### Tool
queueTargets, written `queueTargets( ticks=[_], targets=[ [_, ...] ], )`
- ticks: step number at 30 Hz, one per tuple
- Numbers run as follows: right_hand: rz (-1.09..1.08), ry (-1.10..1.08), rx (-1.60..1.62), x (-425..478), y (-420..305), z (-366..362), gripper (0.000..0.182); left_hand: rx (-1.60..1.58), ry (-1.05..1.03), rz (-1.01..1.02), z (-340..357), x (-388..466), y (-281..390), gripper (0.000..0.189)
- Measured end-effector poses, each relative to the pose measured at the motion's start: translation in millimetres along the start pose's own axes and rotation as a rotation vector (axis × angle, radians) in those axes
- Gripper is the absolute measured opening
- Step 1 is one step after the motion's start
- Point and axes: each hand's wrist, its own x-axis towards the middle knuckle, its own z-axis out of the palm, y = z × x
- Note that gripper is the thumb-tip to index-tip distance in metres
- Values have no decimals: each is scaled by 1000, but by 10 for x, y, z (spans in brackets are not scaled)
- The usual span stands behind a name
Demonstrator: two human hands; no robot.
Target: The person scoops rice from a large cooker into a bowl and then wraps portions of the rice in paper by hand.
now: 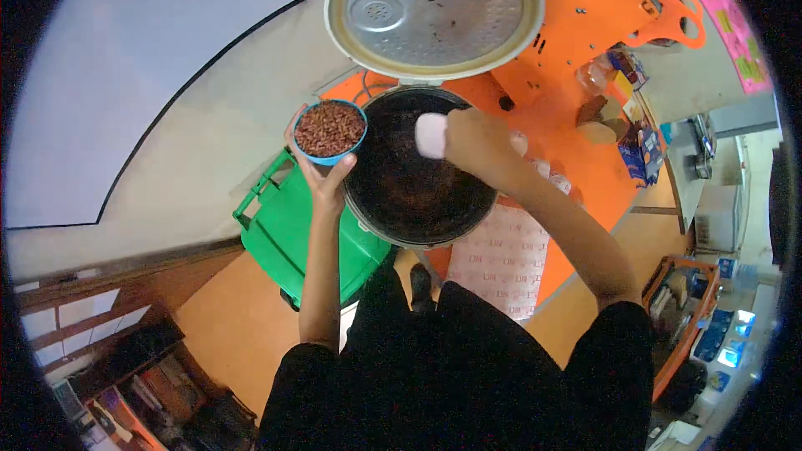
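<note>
A blue bowl [335,159] heaped with reddish-brown cooked rice [329,128] rests in my left hand [327,185], thumb at the near side. It is held at the upper left rim of a large rice cooker [413,244]. My right hand [479,141] is closed on a pale utensil [431,135], perhaps a rice paddle, above the cooker's dark inner pot [401,200]. Motion blurs the utensil, and my fingers hide its grip. The cooker's lid [438,12] stands raised at the far side, its dimpled metal inside facing me.
A green lidded bin [288,225] stands at the left below my forearm. The cooker sits on an orange table [576,194] with a printed paper sheet [495,263] over its front edge. Boxes [642,150] lie at the right. A whiteboard [175,44] hangs on the wall.
</note>
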Motion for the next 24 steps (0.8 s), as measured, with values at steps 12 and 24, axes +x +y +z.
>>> queueTargets(
  ticks=[12,24],
  targets=[
    [-842,333,-547,419,-168,610,13,-84,11,20,94,-7,-16,96],
    [-897,227,-578,385,-386,472,12,-81,39,64,28,-25,-158,91]
  ],
)
